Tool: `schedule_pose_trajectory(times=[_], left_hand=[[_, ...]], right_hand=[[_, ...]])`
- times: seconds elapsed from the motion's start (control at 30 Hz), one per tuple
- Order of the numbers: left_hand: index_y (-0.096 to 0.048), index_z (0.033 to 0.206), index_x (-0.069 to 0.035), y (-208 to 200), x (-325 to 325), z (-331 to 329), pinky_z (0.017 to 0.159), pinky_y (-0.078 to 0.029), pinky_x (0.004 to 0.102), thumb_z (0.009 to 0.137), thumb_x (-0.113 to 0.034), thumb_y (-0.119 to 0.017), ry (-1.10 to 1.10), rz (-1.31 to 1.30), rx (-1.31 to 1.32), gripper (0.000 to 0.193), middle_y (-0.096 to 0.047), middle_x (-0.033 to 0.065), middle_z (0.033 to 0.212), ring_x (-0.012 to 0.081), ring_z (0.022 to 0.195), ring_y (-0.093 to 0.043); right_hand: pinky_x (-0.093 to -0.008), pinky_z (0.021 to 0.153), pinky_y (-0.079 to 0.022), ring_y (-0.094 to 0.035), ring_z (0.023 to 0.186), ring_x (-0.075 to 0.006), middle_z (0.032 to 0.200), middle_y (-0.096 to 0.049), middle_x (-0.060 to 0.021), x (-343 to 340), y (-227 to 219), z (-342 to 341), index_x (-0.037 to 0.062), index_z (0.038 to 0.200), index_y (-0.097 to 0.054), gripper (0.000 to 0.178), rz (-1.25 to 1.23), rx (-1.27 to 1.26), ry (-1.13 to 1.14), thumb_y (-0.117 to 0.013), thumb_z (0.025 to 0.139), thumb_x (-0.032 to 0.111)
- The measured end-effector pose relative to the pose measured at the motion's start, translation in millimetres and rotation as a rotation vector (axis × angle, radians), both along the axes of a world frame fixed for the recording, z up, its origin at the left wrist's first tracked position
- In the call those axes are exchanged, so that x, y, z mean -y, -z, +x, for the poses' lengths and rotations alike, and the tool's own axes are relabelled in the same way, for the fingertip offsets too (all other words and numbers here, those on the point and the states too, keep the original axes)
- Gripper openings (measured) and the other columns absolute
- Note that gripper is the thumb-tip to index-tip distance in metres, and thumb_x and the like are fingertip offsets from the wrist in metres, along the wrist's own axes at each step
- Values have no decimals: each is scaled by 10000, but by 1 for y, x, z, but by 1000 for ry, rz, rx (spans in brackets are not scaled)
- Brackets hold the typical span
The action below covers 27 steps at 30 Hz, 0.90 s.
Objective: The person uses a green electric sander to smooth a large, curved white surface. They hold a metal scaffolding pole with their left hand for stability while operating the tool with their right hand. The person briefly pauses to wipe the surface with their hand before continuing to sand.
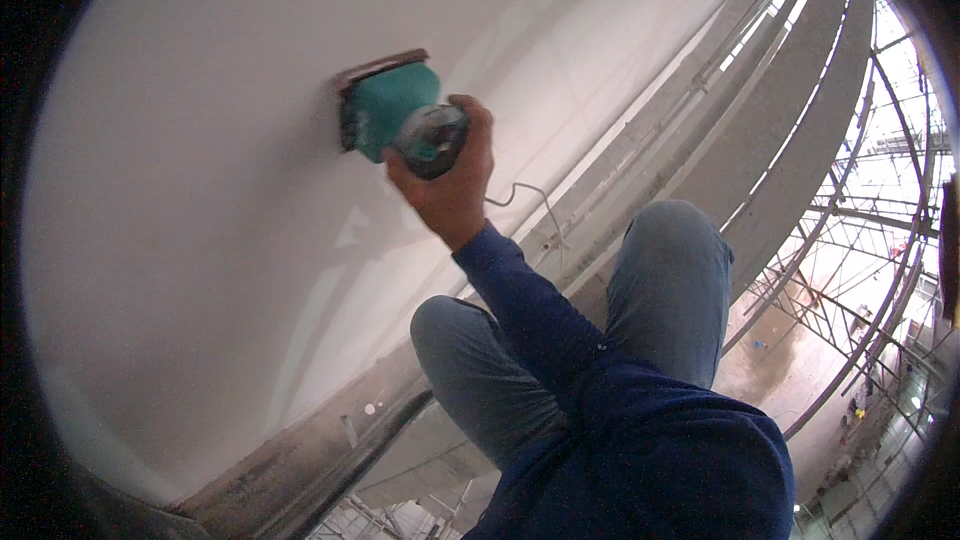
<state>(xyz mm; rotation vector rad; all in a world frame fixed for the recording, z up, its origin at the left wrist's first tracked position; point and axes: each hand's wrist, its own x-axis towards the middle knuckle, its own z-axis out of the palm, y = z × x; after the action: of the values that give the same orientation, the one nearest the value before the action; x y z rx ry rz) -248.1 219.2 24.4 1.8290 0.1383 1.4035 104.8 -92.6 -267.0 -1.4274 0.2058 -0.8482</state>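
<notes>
My right hand point(455, 180) is wrapped round the back end of a teal electric sander point(392, 105), thumb on one side and fingers on the other. The sander's flat brown-edged pad rests against a large smooth white wall point(220, 180). Its rounded rear, dark and partly clear, sits in my palm, and motion blurs the tool a little. A grey power cord point(535, 190) trails beyond my wrist. My right arm, in a dark blue sleeve, reaches up between my bent knees. My left hand is out of view.
Beneath my legs run grey scaffold planks point(745, 155) with gaps between them. A dark rail or pipe point(370, 450) lies along the wall's lower edge. To the right, curved metal scaffolding point(850, 220) stands over a ground far below.
</notes>
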Motion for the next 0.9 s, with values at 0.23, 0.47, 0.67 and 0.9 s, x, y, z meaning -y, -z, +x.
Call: schedule_pose_trajectory(times=[0.23, 0.47, 0.67, 0.9], left_hand=[[-591, 1058, 7, -8, -20, -15, 600, -527, 432, 894, -402, -481, 293, -234, 132, 454, -578, 147, 730, 281, 636, -579], [-585, 1089, 4, -3, -32, -18, 679, -561, 446, 912, -382, -507, -304, 301, 30, 432, -619, 185, 879, 289, 710, -628], [-596, 1003, -11, 12, -10, -22, 674, -540, 416, 909, -370, -512, 218, -4, 30, 381, -619, 142, 835, 261, 723, -615], [-592, 1000, -14, 22, -7, -13, 682, -530, 394, 907, -353, -528, 293, -18, 2, 357, -617, 134, 855, 248, 739, -611]], right_hand=[[-310, 676, -534, -570, 783, -175, 940, -522, -87, 26, 111, 17, 82, 1139, -408, 585, 859, -126, -107, -804, 708, 85], [-360, 596, -556, -602, 772, -234, 982, -522, -118, 41, 159, 26, 51, 1109, -388, 538, 1141, -210, -69, -765, 727, 96], [-324, 633, -535, -570, 775, -184, 957, -508, -98, 66, 98, 34, 60, 1101, -396, 546, 880, -54, -91, -778, 712, 87], [-392, 778, -536, -605, 892, -259, 1003, -562, -158, 109, -43, 48, 20, 1191, -419, 734, 262, 104, -31, -834, 613, 202]])
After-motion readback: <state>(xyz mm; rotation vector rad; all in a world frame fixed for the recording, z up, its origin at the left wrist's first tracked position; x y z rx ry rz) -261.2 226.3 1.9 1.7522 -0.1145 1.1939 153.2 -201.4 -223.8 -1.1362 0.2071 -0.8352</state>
